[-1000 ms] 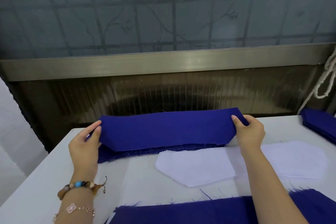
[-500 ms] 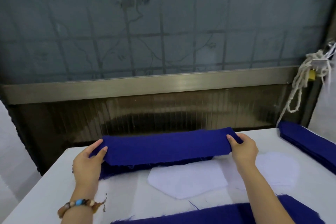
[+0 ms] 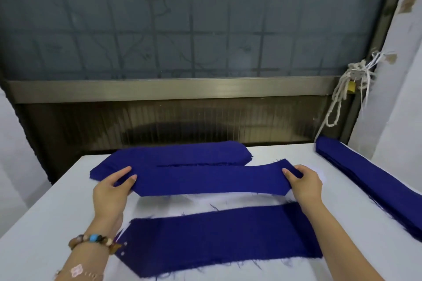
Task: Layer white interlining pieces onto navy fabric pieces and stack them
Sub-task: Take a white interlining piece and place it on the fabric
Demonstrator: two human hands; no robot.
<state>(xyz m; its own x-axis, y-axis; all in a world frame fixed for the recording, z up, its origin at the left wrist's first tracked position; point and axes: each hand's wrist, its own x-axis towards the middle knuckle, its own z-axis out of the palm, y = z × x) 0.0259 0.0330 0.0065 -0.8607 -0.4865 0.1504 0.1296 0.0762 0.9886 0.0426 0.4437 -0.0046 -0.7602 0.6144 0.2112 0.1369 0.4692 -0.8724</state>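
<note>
Left hand [image 3: 112, 189] and right hand [image 3: 304, 183] each pinch an end of a navy fabric piece [image 3: 210, 180], holding it mid-worktop [image 3: 45, 207] above the white interlining [image 3: 317, 172]. Navy stack [image 3: 182, 155] behind at the far edge; another navy piece [image 3: 219, 235] lies nearer.

Mid-frame, left hand [image 3: 112, 191] and right hand [image 3: 304, 183] pinch the ends of a navy piece [image 3: 210, 181] above the white table [image 3: 45, 212]
</note>
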